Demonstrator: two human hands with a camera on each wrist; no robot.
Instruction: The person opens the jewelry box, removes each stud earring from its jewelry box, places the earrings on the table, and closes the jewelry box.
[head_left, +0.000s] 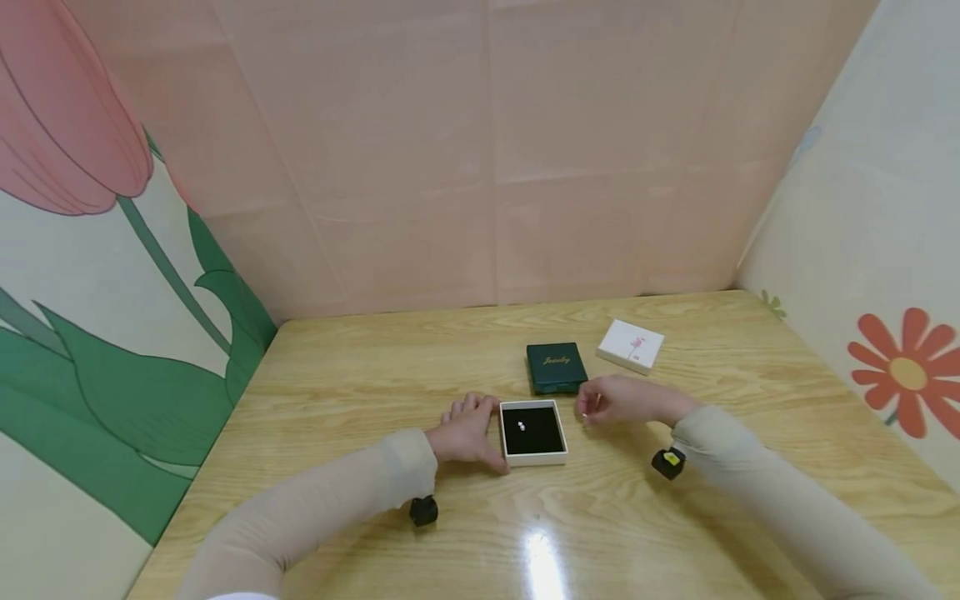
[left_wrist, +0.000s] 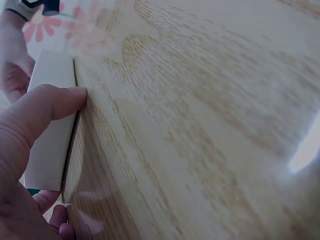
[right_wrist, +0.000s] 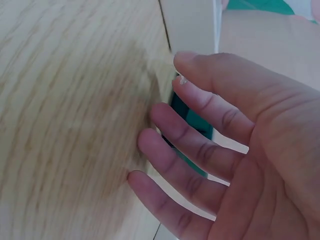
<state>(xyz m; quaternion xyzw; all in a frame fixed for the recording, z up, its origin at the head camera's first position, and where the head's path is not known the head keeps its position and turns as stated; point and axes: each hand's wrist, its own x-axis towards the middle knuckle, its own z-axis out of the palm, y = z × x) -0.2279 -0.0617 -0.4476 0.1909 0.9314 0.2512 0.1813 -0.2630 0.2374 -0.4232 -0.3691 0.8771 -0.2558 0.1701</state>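
An open white box (head_left: 535,459) with a black lining stands on the table in front of me. On the lining lies a small shiny silver piece (head_left: 521,426), like an earring. My left hand (head_left: 467,433) holds the box at its left side, thumb along the near corner and fingers at the far one. Just right of the box, my right hand (head_left: 618,400) is raised a little over the table. Its thumb and index finger pinch a tiny clear, glinting piece (right_wrist: 183,79), like an earring; the other fingers are loosely bent.
Behind the white box is a dark green box (head_left: 557,367) with gold lettering, close to the right hand. Farther back to the right lies a white lid (head_left: 632,346) with a pink print. The wooden table (head_left: 360,375) meets a pink wall covering at the back.
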